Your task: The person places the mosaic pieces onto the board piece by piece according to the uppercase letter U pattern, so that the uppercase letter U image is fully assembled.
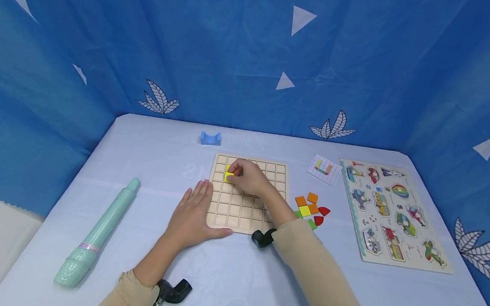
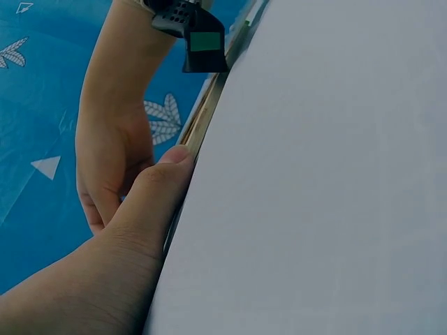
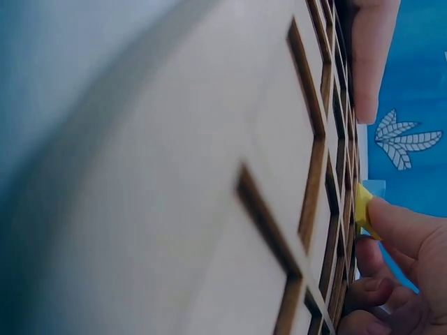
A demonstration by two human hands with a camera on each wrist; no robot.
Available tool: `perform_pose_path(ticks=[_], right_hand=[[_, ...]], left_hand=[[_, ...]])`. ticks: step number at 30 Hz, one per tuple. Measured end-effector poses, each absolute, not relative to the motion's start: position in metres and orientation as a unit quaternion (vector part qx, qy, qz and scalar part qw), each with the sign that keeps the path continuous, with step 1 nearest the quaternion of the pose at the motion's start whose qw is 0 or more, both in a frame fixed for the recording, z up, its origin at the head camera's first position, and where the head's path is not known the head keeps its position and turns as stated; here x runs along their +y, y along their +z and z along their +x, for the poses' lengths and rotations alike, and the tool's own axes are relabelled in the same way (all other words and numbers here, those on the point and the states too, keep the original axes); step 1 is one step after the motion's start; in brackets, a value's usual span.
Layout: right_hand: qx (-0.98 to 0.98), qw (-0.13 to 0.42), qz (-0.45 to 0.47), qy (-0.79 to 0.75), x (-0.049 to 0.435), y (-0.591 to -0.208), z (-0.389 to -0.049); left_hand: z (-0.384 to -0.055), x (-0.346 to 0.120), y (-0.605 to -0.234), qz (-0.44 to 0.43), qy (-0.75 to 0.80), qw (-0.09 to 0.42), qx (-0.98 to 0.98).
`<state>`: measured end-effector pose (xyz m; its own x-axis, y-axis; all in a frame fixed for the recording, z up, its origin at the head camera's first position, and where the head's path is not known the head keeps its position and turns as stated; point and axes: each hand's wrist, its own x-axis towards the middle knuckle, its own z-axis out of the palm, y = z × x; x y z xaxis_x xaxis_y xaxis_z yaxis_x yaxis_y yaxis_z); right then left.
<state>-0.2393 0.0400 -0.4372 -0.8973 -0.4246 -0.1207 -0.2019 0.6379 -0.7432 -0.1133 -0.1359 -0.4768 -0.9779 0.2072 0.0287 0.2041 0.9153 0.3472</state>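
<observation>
A wooden grid board (image 1: pixel 235 210) lies on the table. Over its upper left cells, my right hand (image 1: pixel 249 177) pinches a yellow square tile (image 1: pixel 228 177) between thumb and fingers. A bit of yellow also shows just behind it; whether that is a second tile I cannot tell. In the right wrist view the yellow tile (image 3: pixel 364 209) is at the thumb tip, against the grid. My left hand (image 1: pixel 191 216) lies along the board's left edge with straight fingers, its thumb along the front edge. The left wrist view shows that thumb (image 2: pixel 157 188) touching the board's side.
Loose orange, yellow, green and red pieces (image 1: pixel 304 210) lie right of the board, partly behind the right forearm. A pattern card (image 1: pixel 324 169), a picture puzzle (image 1: pixel 354 221), a blue bracket-shaped block (image 1: pixel 210 139) and a mint toy microphone (image 1: pixel 102 230) are around it.
</observation>
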Motion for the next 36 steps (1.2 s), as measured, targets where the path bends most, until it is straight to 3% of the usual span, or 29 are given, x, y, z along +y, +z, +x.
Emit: perform_pose_path(ticks=[22, 36], right_hand=[[0.905, 0.103, -0.176, -0.372, 0.0393, -0.4391, -0.2381], [0.903, 0.113, -0.154, -0.385, 0.0398, -0.4376, -0.2371]], left_hand=[[-0.1139, -0.1351, -0.4763, 0.103, 0.178, 0.007, 0.979], [-0.1133, -0.1353, -0.4771, 0.104, 0.176, 0.007, 0.979]])
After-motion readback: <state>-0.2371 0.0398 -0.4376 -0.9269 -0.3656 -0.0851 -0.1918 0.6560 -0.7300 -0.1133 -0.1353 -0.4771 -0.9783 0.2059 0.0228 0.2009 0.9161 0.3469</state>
